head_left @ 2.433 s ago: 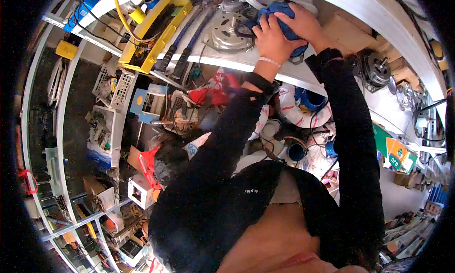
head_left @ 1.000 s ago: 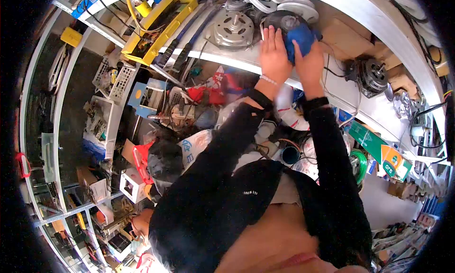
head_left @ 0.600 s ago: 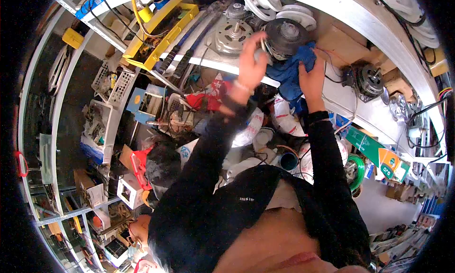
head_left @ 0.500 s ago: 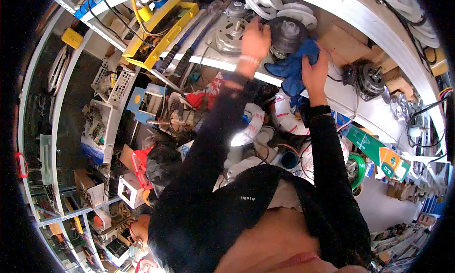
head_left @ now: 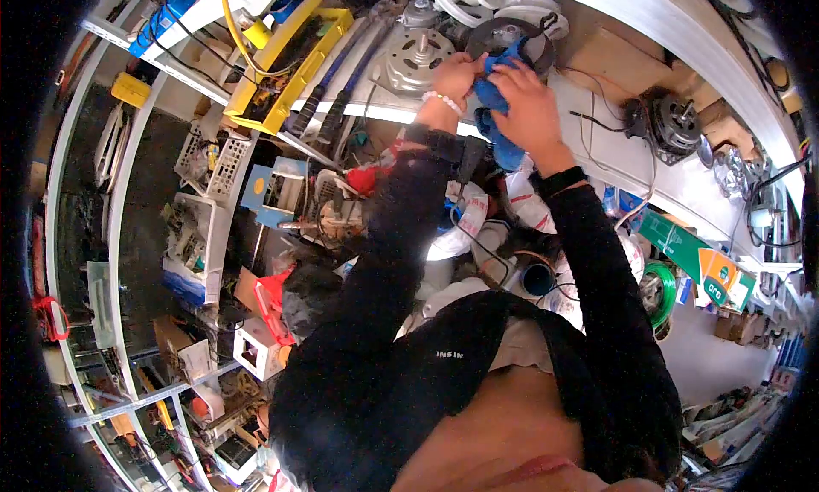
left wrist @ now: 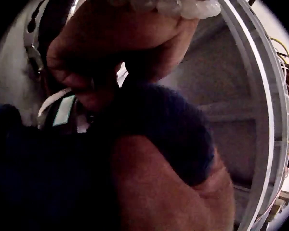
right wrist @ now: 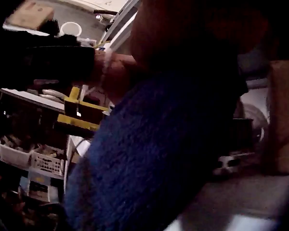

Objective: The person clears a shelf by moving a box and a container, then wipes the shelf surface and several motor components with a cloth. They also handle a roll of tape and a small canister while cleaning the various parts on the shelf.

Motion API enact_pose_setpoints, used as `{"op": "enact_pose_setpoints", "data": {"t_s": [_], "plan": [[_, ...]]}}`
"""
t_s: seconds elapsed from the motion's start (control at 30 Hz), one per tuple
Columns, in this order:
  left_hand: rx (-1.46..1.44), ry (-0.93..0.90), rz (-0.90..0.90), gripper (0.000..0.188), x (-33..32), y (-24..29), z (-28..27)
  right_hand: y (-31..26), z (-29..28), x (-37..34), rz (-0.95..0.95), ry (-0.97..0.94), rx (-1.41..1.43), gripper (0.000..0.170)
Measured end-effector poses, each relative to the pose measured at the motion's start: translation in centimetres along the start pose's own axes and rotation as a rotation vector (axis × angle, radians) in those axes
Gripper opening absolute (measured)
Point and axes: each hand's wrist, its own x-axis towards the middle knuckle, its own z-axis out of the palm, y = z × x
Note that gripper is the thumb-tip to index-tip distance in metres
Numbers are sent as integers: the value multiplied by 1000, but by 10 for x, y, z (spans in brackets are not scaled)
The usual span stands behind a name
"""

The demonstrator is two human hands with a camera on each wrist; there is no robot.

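Observation:
A blue cloth (head_left: pixel 503 151) hangs bunched at the front of a dark round motor (head_left: pixel 495 35) on the white shelf. My right hand (head_left: pixel 527 108) grips the cloth, its fingers bent over the top part. At the motor's left edge, my left hand (head_left: pixel 454 78) has thumb and fingers drawn together at the cloth's upper edge. In the left wrist view the left fingertips (left wrist: pixel 94 98) meet beside the cloth (left wrist: pixel 168 120), close to a pale cord (left wrist: pixel 50 101); what lies behind them is hidden. The cloth (right wrist: pixel 149 139) fills much of the right wrist view.
A silver motor (head_left: pixel 418 58) with an upright shaft stands just left of my left hand. Long-handled tools (head_left: pixel 337 78) and a yellow bin (head_left: pixel 286 74) lie further left. White pulleys (head_left: pixel 465 1) sit behind, another motor (head_left: pixel 674 125) at the right. Cluttered goods fill the space below the shelf.
Both hands first worked the cloth over the motor's top. The left hand then left the cloth and moved toward the silver motor; now both hands are together again at the dark motor's front left.

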Motion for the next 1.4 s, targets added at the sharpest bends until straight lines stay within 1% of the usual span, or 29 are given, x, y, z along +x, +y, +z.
{"op": "enact_pose_setpoints", "data": {"t_s": [0.03,0.13,0.17,0.23,0.27,0.3,0.33,0.37,0.4,0.43,0.47,0.53,0.57,0.67,0.7,0.8,0.83,0.93,0.97,1.0,1.07,1.1,1.13,1.2,1.27,1.3,1.33,1.37,1.4], "plan": [[-10,-16,27,30,-16,12,8,13,-4,1,-25,-20,19,49],[-56,-90,75,31,-9,3,8,54,-5,4,161,240,184,42],[-46,-84,38,29,1,-4,5,63,-7,9,155,233,172,42],[-85,-66,-33,28,-3,-3,9,73,-11,20,146,225,153,43],[-105,-56,-63,28,-5,0,10,68,-13,23,171,191,102,42],[-55,-50,-87,25,-16,4,12,58,-15,24,195,157,51,42],[-105,-37,-101,24,-27,7,16,50,-17,24,221,123,0,42],[-155,-26,-115,23,-36,8,20,46,-16,20,239,108,-27,44],[-205,-16,-129,22,-44,8,24,38,-12,12,262,152,-29,47],[-213,-58,-159,20,-49,7,27,29,-8,4,256,190,-28,46],[-236,-28,-175,17,-56,5,33,18,-7,-2,250,228,-26,46],[-202,-75,-171,21,-54,-15,38,1,-7,-7,201,191,24,47],[-269,-151,-108,25,-52,-19,40,-6,-11,-3,175,141,85,45],[-689,-91,-98,28,-61,-35,49,0,-18,16,-34,67,237,42],[-789,-115,-3,33,-69,-36,54,6,-16,20,-67,-13,389,39],[-510,-181,-45,42,-92,-48,47,24,-11,19,-27,-7,408,38],[-552,-309,157,44,-92,-63,45,25,-10,15,35,41,399,37],[19,-134,198,48,-112,-58,32,21,-16,-3,28,11,346,40],[240,7,202,54,-132,-28,31,18,-19,-9,-11,-15,325,39],[123,17,292,53,-126,-36,26,10,-27,-11,44,-62,370,39],[237,134,601,50,-118,-38,14,-7,-40,-11,156,-163,463,39],[366,257,626,47,-127,-23,12,-3,-38,-10,82,-131,521,36],[282,303,711,39,-117,-30,0,-1,-46,-7,179,-137,515,36],[62,390,688,28,-104,-29,-26,6,-71,3,373,-147,495,35],[-463,196,589,20,-120,-14,-42,43,-71,12,538,58,527,44],[-463,236,566,14,-134,-1,-43,60,-66,20,495,70,471,46],[-664,11,626,18,-132,-4,-50,77,-59,31,451,81,417,48],[-634,1,643,20,-130,-12,-55,87,-51,41,405,91,364,50],[-603,-12,663,23,-128,-19,-59,85,-48,51,332,79,247,52]]}}
